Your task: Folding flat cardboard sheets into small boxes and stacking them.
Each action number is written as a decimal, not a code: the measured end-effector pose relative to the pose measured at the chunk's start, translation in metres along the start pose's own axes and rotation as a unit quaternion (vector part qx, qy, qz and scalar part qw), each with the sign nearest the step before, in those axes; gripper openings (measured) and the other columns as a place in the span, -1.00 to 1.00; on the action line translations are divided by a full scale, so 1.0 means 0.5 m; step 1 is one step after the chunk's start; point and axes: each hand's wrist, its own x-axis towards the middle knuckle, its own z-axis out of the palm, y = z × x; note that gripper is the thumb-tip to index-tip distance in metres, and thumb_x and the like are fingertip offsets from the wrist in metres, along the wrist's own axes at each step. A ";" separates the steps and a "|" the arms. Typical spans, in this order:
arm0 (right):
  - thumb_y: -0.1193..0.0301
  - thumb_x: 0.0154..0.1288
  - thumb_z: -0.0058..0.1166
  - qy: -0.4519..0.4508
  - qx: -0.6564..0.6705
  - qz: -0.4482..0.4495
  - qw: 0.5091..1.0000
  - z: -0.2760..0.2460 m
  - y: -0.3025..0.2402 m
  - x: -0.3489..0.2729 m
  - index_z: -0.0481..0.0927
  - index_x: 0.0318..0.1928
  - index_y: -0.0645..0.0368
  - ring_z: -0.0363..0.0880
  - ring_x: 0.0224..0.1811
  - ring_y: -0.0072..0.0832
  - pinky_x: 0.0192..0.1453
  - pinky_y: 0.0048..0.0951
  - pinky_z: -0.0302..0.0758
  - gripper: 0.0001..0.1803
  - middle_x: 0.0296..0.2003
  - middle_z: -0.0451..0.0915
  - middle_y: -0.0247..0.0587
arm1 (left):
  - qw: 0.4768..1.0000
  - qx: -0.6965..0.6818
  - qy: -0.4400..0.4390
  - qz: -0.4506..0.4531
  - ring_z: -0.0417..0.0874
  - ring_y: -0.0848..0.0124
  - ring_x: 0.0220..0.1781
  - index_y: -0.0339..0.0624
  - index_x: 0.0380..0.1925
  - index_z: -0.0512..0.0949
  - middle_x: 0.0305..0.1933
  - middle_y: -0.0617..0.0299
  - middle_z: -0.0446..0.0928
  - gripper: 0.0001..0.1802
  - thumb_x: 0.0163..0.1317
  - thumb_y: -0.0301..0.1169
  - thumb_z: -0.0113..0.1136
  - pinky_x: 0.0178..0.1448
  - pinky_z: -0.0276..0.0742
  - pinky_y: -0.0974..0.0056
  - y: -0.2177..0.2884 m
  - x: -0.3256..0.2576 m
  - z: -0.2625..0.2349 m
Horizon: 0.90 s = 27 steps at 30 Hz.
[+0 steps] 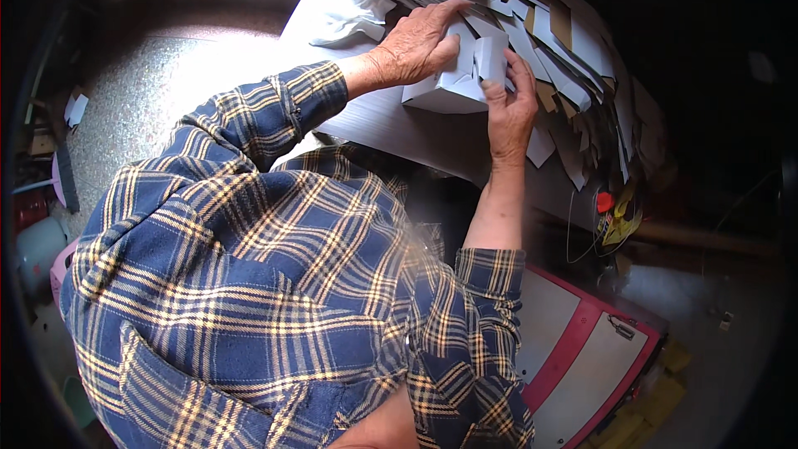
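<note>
A small white cardboard box [446, 101] sits near the front edge of the table, its top flaps partly raised. My left hand [416, 46] grips it from the left, with the fingers reaching over the far side and the thumb on the near side. On the right, my right hand [509, 112] pinches a raised flap [491, 58] between thumb and fingers. The inside of the box is mostly hidden by the flaps and my hands.
Flat white and brown cardboard blanks [557, 29] lie in a thick overlapping stack behind and right of the box. A crumpled white bag [353, 17] rests on the pale table [378, 123]. Below right stands a red-framed case [582, 349] with a metal latch.
</note>
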 end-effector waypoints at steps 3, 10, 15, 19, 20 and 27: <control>0.49 0.03 0.20 0.001 -0.152 -0.066 0.986 -0.029 -0.029 -0.013 0.53 0.08 0.16 0.53 0.10 -0.14 0.21 -0.26 0.46 -0.49 0.00 0.54 -0.01 | 1.000 -0.005 -0.022 0.006 0.45 -0.04 0.14 -0.16 0.28 0.23 0.12 -0.14 0.44 -0.38 0.18 -0.25 -0.10 0.27 0.32 -0.04 0.020 0.008 0.011; 0.53 0.01 0.17 -0.047 -0.245 -0.129 0.960 -0.031 -0.036 0.013 0.57 -0.01 0.18 0.58 0.01 -0.11 0.11 -0.21 0.53 -0.56 -0.04 0.57 -0.02 | 0.998 0.045 -0.021 0.024 0.48 -0.08 0.09 -0.19 0.27 0.22 0.05 -0.16 0.46 -0.38 0.20 -0.24 -0.09 0.21 0.36 -0.09 0.011 0.009 0.009; 0.49 0.03 0.18 -0.033 -0.299 -0.177 0.937 -0.025 -0.026 0.015 0.57 -0.15 0.24 0.62 -0.12 -0.12 -0.02 -0.21 0.57 -0.70 -0.15 0.60 -0.06 | 0.997 0.066 -0.034 0.011 0.50 -0.10 0.07 -0.24 0.27 0.22 0.03 -0.19 0.46 -0.38 0.20 -0.24 -0.10 0.20 0.37 -0.11 0.021 0.009 0.001; 0.46 0.03 0.20 -0.019 -0.319 -0.206 0.925 -0.018 -0.021 0.019 0.55 -0.22 0.22 0.62 -0.19 -0.13 -0.10 -0.22 0.59 -0.75 -0.20 0.59 -0.09 | 0.995 0.083 -0.052 -0.003 0.48 -0.09 0.07 -0.22 0.29 0.18 0.05 -0.19 0.44 -0.37 0.22 -0.24 -0.12 0.20 0.35 -0.08 0.027 0.009 -0.004; 0.45 0.03 0.20 -0.013 -0.339 -0.216 0.916 -0.015 -0.019 0.018 0.55 -0.24 0.22 0.62 -0.22 -0.14 -0.13 -0.23 0.59 -0.76 -0.22 0.59 -0.09 | 0.994 0.085 -0.060 -0.010 0.46 -0.08 0.07 -0.19 0.32 0.14 0.07 -0.19 0.41 -0.37 0.23 -0.24 -0.14 0.23 0.33 -0.06 0.027 0.010 -0.004; 0.44 0.04 0.22 -0.011 -0.417 -0.258 0.872 -0.012 -0.017 0.017 0.52 -0.33 0.20 0.61 -0.29 -0.19 -0.21 -0.26 0.59 -0.81 -0.31 0.56 -0.12 | 0.996 0.079 -0.044 -0.012 0.51 -0.10 0.06 -0.26 0.28 0.21 0.02 -0.21 0.47 -0.37 0.21 -0.23 -0.11 0.17 0.39 -0.10 0.033 0.012 0.001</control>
